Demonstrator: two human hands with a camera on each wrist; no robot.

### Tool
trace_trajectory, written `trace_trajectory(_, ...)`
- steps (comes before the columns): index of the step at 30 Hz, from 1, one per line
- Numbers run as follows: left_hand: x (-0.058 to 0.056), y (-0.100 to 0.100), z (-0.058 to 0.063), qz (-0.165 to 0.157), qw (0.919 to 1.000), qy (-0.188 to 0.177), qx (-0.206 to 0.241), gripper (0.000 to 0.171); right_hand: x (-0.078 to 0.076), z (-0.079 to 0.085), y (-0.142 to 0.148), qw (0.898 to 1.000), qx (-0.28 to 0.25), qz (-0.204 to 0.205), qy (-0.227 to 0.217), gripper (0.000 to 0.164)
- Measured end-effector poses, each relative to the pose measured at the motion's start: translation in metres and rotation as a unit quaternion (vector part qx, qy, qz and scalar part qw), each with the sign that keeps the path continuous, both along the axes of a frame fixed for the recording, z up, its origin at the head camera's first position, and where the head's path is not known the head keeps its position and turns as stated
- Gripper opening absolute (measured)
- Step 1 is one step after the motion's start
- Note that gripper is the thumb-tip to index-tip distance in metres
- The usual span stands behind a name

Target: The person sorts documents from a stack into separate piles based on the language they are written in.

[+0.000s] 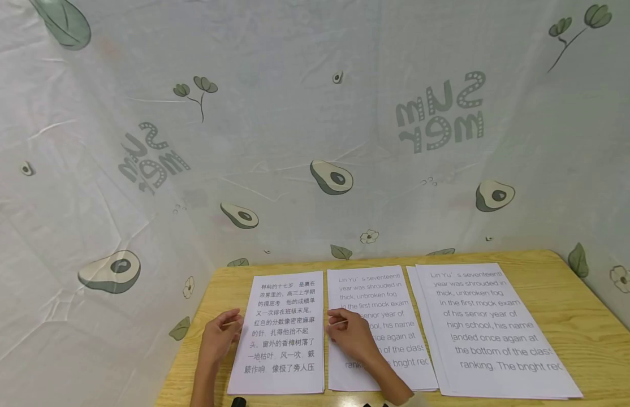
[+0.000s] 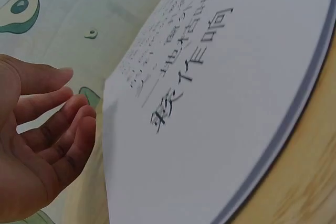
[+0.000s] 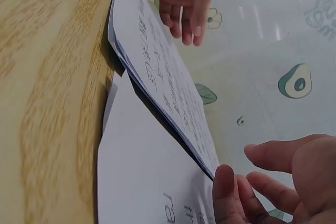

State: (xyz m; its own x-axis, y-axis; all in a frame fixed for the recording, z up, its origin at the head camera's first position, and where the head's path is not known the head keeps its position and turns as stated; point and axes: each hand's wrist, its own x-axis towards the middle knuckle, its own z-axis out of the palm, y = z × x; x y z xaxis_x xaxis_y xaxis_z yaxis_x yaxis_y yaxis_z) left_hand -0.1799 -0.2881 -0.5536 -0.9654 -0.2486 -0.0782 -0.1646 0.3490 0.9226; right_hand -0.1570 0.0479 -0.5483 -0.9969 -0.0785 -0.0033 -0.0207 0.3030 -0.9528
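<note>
A stack of white sheets printed with large Chinese characters (image 1: 279, 376) lies between my two hands. Just off its left edge is my left hand (image 1: 221, 334), fingers loosely bent and nothing in them; the left wrist view shows the bare palm beside the Chinese sheets (image 2: 173, 171). My right hand (image 1: 353, 334) hovers at the left side of a middle stack of English-printed sheets (image 1: 366, 277), covering part of its text. In the right wrist view its thumb and fingers (image 3: 226, 182) are apart, near the right edge of the Chinese stack (image 3: 157, 61).
A third pile of English-printed sheets (image 1: 498, 362), slightly fanned at its left edge, lies to the right on the wooden table (image 1: 544, 294). Behind and to the sides hangs a pale cloth (image 1: 294, 113) with avocado prints. A small black object (image 1: 238, 402) shows at the front edge.
</note>
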Motion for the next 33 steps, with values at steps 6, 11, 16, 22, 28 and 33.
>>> trace_trajectory(6, 0.005, 0.014, 0.008, 0.002, 0.9998, 0.006, -0.018, 0.038, 0.003, 0.001, 0.015, 0.999, -0.038, 0.005, -0.025, 0.040)
trace_trajectory(11, 0.007, 0.034, 0.013, -0.007, 0.9997, 0.013, -0.017, 0.038, 0.006, 0.004, 0.026, 0.998, -0.047, -0.011, -0.031, 0.041)
trace_trajectory(16, 0.008, 0.060, 0.014, -0.026, 0.9994, 0.021, -0.011, 0.038, 0.007, 0.007, 0.037, 0.998, -0.040, -0.028, -0.039, 0.040)
trace_trajectory(22, 0.004, 0.090, 0.010, -0.051, 0.9982, 0.031, 0.004, 0.039, 0.007, 0.008, 0.054, 0.998, -0.026, -0.044, -0.045, 0.039)
trace_trajectory(28, 0.000, 0.118, 0.005, -0.070, 0.9970, 0.023, 0.023, 0.039, 0.010, 0.010, 0.078, 0.996, -0.015, -0.063, -0.054, 0.040)
trace_trajectory(33, -0.004, 0.137, 0.003, -0.083, 0.9957, 0.021, 0.035, 0.039, 0.011, 0.009, 0.104, 0.994, 0.016, -0.084, -0.062, 0.041)
